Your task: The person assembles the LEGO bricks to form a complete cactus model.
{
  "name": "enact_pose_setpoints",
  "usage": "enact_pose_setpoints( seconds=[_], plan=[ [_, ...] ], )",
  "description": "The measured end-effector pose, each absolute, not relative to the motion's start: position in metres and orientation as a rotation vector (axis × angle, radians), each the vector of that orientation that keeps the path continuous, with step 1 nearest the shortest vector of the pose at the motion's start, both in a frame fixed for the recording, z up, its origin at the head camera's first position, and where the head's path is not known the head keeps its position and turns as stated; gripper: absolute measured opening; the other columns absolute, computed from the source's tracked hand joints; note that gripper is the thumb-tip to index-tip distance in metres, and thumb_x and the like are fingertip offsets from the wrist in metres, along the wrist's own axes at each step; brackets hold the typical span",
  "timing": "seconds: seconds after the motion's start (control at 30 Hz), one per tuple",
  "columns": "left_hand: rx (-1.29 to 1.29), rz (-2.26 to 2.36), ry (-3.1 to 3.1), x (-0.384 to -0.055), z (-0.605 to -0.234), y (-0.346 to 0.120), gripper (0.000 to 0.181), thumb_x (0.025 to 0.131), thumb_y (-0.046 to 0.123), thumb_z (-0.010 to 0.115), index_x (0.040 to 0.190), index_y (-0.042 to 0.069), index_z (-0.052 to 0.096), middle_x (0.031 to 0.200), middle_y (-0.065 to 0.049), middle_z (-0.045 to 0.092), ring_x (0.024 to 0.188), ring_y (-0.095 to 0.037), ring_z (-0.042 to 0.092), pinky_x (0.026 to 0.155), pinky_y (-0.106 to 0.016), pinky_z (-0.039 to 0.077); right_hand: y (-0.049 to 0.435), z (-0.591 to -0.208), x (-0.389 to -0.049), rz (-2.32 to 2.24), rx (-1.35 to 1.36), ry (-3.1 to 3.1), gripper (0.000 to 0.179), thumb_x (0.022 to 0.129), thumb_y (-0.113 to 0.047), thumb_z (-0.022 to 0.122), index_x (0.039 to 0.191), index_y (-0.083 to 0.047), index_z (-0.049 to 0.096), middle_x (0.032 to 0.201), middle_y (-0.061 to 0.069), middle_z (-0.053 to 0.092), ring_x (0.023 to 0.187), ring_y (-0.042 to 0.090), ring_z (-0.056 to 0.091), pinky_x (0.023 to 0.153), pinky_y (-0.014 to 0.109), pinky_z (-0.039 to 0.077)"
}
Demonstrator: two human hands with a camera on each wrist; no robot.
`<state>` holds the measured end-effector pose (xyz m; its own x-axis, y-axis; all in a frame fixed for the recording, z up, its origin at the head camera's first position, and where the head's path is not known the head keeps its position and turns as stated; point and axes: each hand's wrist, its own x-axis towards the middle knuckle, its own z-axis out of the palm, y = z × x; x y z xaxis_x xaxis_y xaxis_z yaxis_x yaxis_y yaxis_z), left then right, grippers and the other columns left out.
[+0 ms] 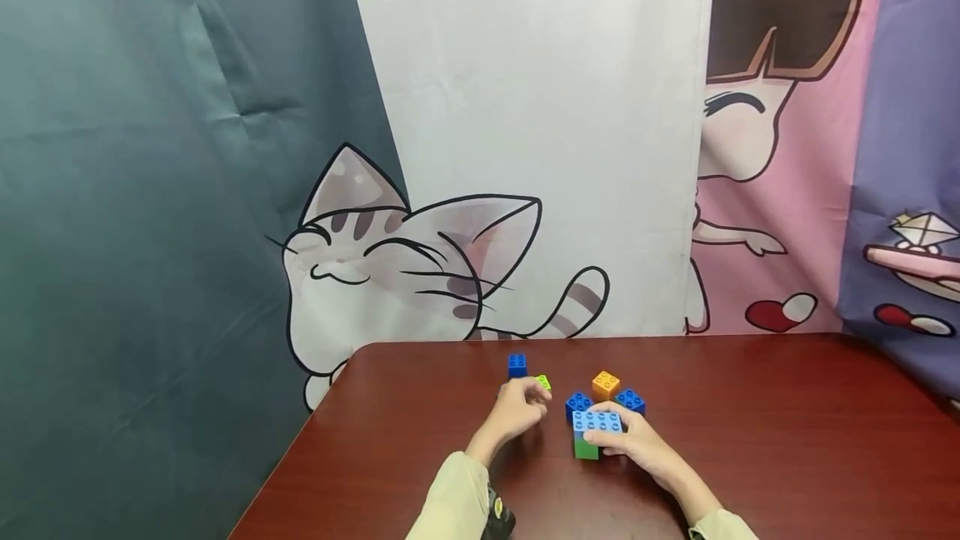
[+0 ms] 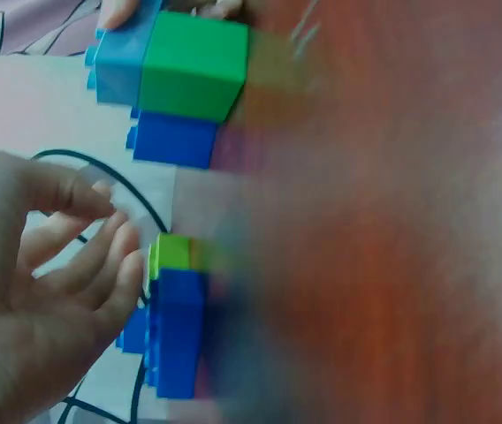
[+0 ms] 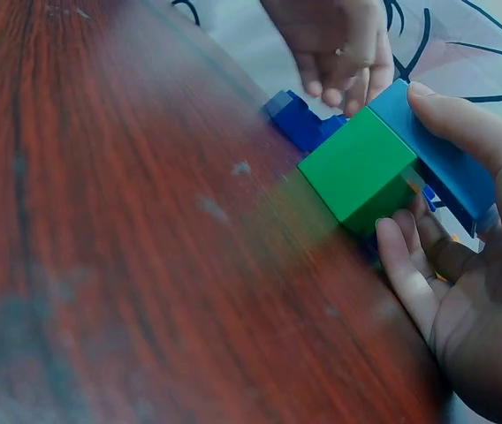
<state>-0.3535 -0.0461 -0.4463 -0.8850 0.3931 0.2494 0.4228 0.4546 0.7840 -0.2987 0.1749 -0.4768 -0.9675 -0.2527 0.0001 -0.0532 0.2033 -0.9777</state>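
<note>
My right hand (image 1: 636,440) grips a light blue toy brick (image 1: 597,420) between thumb and fingers. Under one end of that brick sits a green brick (image 1: 586,448), and the other end overhangs it. In the right wrist view the thumb lies on the light blue brick's studded side. My left hand (image 1: 513,411) hovers over the left bricks with its fingers loosely bent and nothing between them. Just beyond its fingertips is a lime green brick (image 1: 543,382), partly hidden. The left wrist view shows a long blue brick (image 2: 180,336) beside the lime one, below the hand.
Farther back on the brown table (image 1: 750,423) stands a blue brick (image 1: 517,365). Behind my right hand are an orange brick (image 1: 605,385) and two blue bricks, one left (image 1: 577,404) and one right (image 1: 631,401). A printed curtain (image 1: 540,107) hangs behind the table's far edge.
</note>
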Motion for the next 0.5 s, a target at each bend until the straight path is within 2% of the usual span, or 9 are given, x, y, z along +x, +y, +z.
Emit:
enact_pose_setpoints(
  seconds=[0.13, 0.27, 0.4, 0.5],
  plan=[
    [-0.651, -1.373, -2.551, -0.365, -0.443, -0.046, 0.017, 0.077, -0.003, 0.066, 0.094, -0.006, 0.066, 0.088, -0.017, 0.067, 0.075, -0.017, 0.057, 0.066, -0.019, 0.045, 0.176, -0.477, -0.298, -1.861, -0.278, 2.323, 0.057, 0.091, -0.030, 0.068, 0.132, 0.002, 0.048, 0.130, 0.026, 0.052, 0.100, 0.018, 0.059, 0.083, 0.037, 0.058],
    [-0.577, -1.277, -2.606, -0.372, -0.443, -0.044, 0.020, 0.080, 0.004, 0.070, 0.098, -0.003, 0.067, 0.099, -0.018, 0.066, 0.092, -0.030, 0.058, 0.075, -0.028, 0.047, 0.177, -0.477, -0.298, -1.850, -0.256, 2.328, 0.056, 0.091, -0.030, 0.068, 0.132, 0.002, 0.048, 0.131, 0.026, 0.051, 0.101, 0.018, 0.059, 0.083, 0.035, 0.058],
    [-0.502, -1.144, -2.689, -0.377, -0.446, -0.042, 0.026, 0.080, 0.012, 0.075, 0.103, 0.001, 0.069, 0.104, -0.014, 0.068, 0.099, -0.028, 0.058, 0.081, -0.039, 0.049, 0.176, -0.477, -0.299, -1.850, -0.286, 2.330, 0.055, 0.091, -0.030, 0.068, 0.132, 0.002, 0.048, 0.128, 0.025, 0.053, 0.100, 0.018, 0.058, 0.081, 0.033, 0.058],
    [-0.475, -1.072, -2.717, -0.379, -0.449, -0.041, 0.035, 0.079, 0.018, 0.078, 0.109, 0.003, 0.069, 0.108, -0.011, 0.070, 0.101, -0.027, 0.060, 0.085, -0.041, 0.048, 0.175, -0.476, -0.299, -1.850, -0.293, 2.331, 0.053, 0.091, -0.030, 0.068, 0.131, 0.001, 0.049, 0.126, 0.023, 0.054, 0.098, 0.017, 0.058, 0.080, 0.032, 0.057]
  ],
)
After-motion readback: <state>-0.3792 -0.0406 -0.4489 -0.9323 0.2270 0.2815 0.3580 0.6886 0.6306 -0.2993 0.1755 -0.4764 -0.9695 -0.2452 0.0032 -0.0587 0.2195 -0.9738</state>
